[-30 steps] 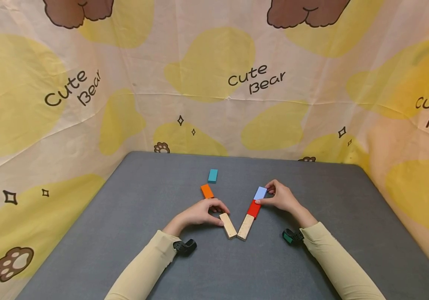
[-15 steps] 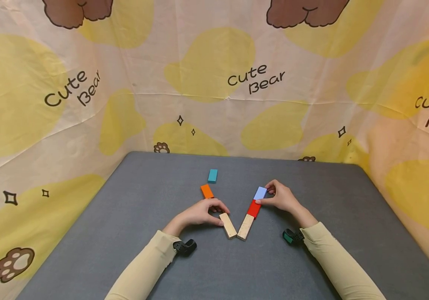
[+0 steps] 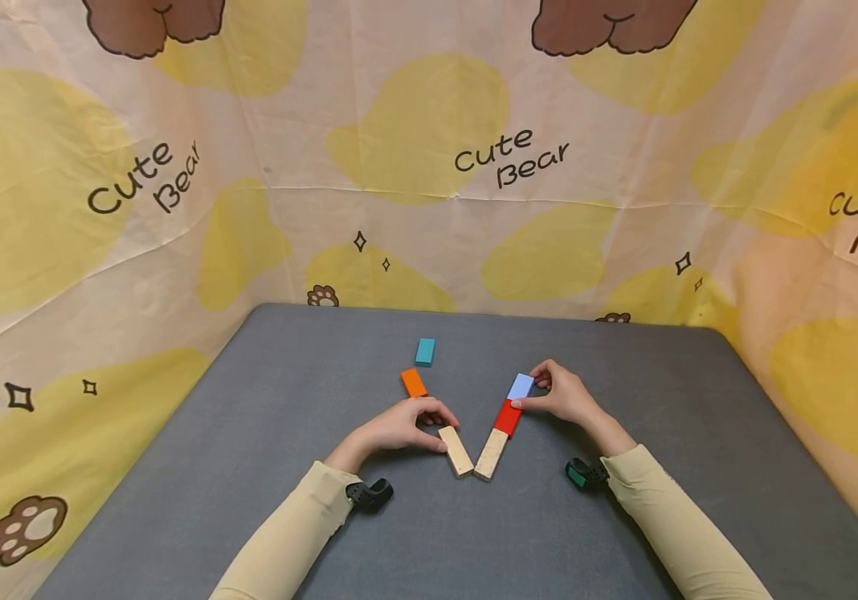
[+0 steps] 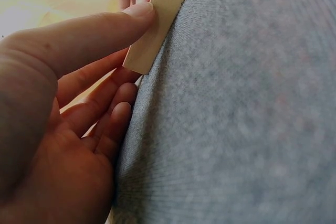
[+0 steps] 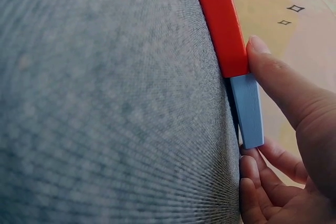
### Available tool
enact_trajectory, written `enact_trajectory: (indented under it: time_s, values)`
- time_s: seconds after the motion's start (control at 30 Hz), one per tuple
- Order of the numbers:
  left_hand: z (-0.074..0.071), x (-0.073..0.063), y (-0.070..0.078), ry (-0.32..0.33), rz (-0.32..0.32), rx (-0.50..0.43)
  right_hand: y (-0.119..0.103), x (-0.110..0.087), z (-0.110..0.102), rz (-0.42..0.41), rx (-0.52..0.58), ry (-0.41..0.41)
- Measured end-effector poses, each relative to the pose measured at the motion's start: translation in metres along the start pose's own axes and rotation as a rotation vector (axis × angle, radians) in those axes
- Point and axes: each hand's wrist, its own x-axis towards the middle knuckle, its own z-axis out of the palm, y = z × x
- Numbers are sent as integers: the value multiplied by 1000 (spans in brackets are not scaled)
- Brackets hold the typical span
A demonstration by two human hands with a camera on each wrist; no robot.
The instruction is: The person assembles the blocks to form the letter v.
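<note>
head view: both hands point(image 3: 402, 423) point(image 3: 564, 393) low against angled blocks point(image 3: 506, 419)

In the head view, the left hand point(image 3: 397, 424) is hiding the near end of the orange block point(image 3: 413, 382), and the lower edge is cutting off both sleeves point(image 3: 279, 537). In the left wrist view, the wooden block point(image 4: 167, 17) is running past the top edge. In the right wrist view, the red block point(image 5: 219, 24) is too, the blue block point(image 5: 247, 109) is partly covering the right hand's point(image 5: 286, 177) fingertips, and the surface point(image 5: 105, 108) is blurring.
</note>
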Motion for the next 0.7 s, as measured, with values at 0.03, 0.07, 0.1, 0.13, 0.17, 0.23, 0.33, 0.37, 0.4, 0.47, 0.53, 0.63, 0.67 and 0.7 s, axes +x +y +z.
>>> enact_trajectory:
  time_s: [0.03,0.07,0.1,0.13,0.17,0.23,0.33,0.37,0.4,0.47,0.53,0.63,0.67,0.7]
  values:
    - [0,0,0,1,-3,-5,0,0,0,-2,1,0]
    - [0,0,1,2,-6,-12,0,0,0,-3,2,-1]
    - [0,0,1,3,-6,-16,0,0,0,-3,3,-1]
    - [0,0,1,4,-3,-21,0,0,0,-4,3,-1]
    - [0,0,1,5,-3,-23,0,0,-1,-3,2,-3]
    - [0,0,1,5,0,-21,0,0,-1,-2,1,-5]
    - [0,0,1,6,2,-8,0,0,-2,-2,-6,-6]
    - [0,0,0,6,3,0,0,0,-2,-2,-7,-6]
    - [0,0,0,6,5,5,0,0,-2,-1,-10,-6]
    - [0,0,0,6,6,12,1,0,-2,-1,-13,-6]
    - [0,1,-1,3,5,16,1,0,-2,0,-14,-6]
    - [0,1,-1,0,2,20,1,-1,-2,-2,-9,-9]
    - [0,1,-1,0,1,20,1,-1,-2,-3,-9,-9]
    - [0,1,-1,0,-1,20,1,-1,-2,-4,-9,-10]
